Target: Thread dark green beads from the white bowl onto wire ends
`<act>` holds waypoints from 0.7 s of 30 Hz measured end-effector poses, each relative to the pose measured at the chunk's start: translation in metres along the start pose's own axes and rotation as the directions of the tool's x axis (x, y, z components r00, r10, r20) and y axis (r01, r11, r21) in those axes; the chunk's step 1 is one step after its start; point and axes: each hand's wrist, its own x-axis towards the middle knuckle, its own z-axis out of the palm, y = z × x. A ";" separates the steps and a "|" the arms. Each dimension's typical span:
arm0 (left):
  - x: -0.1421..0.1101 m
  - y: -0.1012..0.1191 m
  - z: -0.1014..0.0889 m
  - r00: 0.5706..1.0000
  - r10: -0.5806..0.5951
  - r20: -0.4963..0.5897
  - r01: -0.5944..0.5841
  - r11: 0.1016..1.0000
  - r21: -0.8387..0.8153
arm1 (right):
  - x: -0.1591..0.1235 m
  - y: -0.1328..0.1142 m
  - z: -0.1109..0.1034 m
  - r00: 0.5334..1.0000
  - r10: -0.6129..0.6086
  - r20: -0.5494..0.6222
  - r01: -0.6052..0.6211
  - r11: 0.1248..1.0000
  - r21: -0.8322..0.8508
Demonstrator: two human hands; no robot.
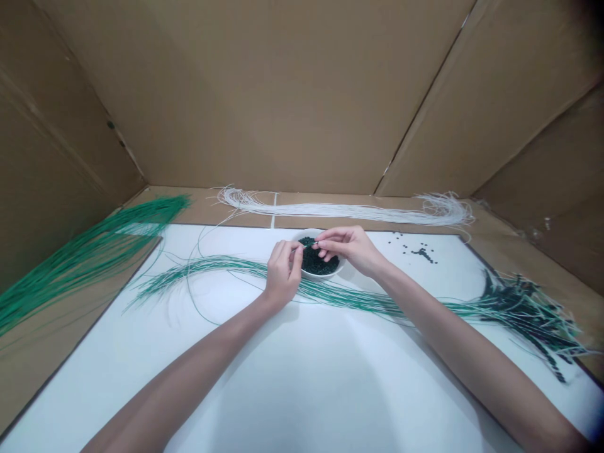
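My left hand (pixel 284 269) is closed in a pinch over the left rim of a white bowl (pixel 333 275), with a thin strand between thumb and forefinger. From the other side, my right hand (pixel 350 249) pinches a tiny dark piece that looks like a bead, close to the strand's tip. Small dark beads (pixel 319 263) fill the bowl beneath both hands. A bundle of green strands (pixel 353 297) runs across the table, passing under my forearms. At its right end, clustered dark beads (pixel 523 302) cover the strands.
Loose dark beads (pixel 422 251) lie scattered right of the bowl. A white strand bundle (pixel 330 211) stretches along the back, and another green bundle (pixel 94 251) lies at the left. Brown cardboard walls (pixel 264 94) enclose the white tabletop (pixel 302 377).
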 end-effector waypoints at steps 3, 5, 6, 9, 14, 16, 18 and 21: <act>0.000 0.000 0.000 1.000 0.002 -0.004 -0.002 1.000 0.004 | 0.000 0.000 0.000 1.000 -0.001 -0.007 0.001 1.000 0.003; 0.000 0.000 0.000 1.000 0.005 -0.005 -0.005 1.000 0.003 | 0.000 0.000 0.000 1.000 0.004 -0.008 -0.004 1.000 0.002; 0.000 0.000 0.000 1.000 0.007 -0.006 -0.007 1.000 0.002 | 0.000 0.000 0.000 1.000 0.005 -0.007 -0.005 1.000 0.000; 0.000 0.000 0.000 1.000 0.009 -0.009 -0.009 1.000 -0.001 | 0.000 0.000 0.000 1.000 0.007 -0.007 -0.007 1.000 0.000; -0.001 0.000 0.000 1.000 0.009 -0.004 -0.009 1.000 0.002 | 0.000 0.001 0.000 1.000 0.002 0.004 -0.002 1.000 0.002; 0.000 0.000 0.000 1.000 0.008 0.000 -0.008 1.000 0.005 | 0.000 0.001 0.000 1.000 0.001 0.003 -0.001 1.000 -0.003; 0.000 0.000 0.000 1.000 0.009 -0.002 -0.009 1.000 0.012 | 0.000 0.000 0.001 1.000 0.003 -0.005 -0.003 1.000 -0.011; 0.000 0.000 0.000 1.000 0.019 -0.012 -0.019 0.999 0.029 | 0.000 0.000 0.001 1.000 0.002 -0.019 -0.003 1.000 -0.022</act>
